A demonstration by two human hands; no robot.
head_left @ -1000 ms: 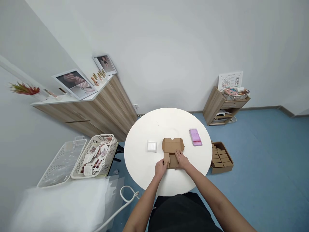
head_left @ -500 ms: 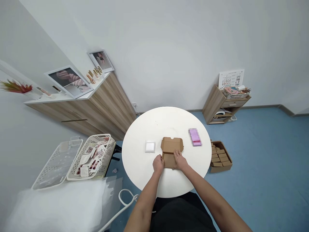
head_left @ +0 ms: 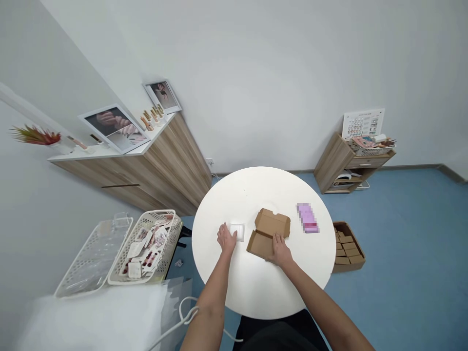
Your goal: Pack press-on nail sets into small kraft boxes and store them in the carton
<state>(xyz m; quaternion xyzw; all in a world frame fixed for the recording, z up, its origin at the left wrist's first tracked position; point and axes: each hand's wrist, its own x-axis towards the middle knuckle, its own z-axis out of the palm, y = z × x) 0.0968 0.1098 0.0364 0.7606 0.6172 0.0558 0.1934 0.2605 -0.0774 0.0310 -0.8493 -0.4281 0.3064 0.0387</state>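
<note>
An unfolded brown cardboard box (head_left: 272,223) lies open on the round white table (head_left: 256,292), tilted a little clockwise. My right hand (head_left: 281,248) grips its right side near the fold, thumb below and fingers on the card. My left hand (head_left: 226,238) is at the left edge of a small white square packet (head_left: 237,232), its fingers apart; it does not appear to be holding the packet. A blurred-out purple packet (head_left: 307,217) rests on the table's right part.
Left of the table stand a white basket of printed cards (head_left: 146,248) and a wooden cabinet (head_left: 175,165). A carton of small brown boxes (head_left: 347,248) is on the floor at the right. A white cable (head_left: 171,329) runs near my left forearm.
My left hand has let go of the box and moved left to the white packet. The box has turned clockwise under my right hand. The whole view has shifted slightly.
</note>
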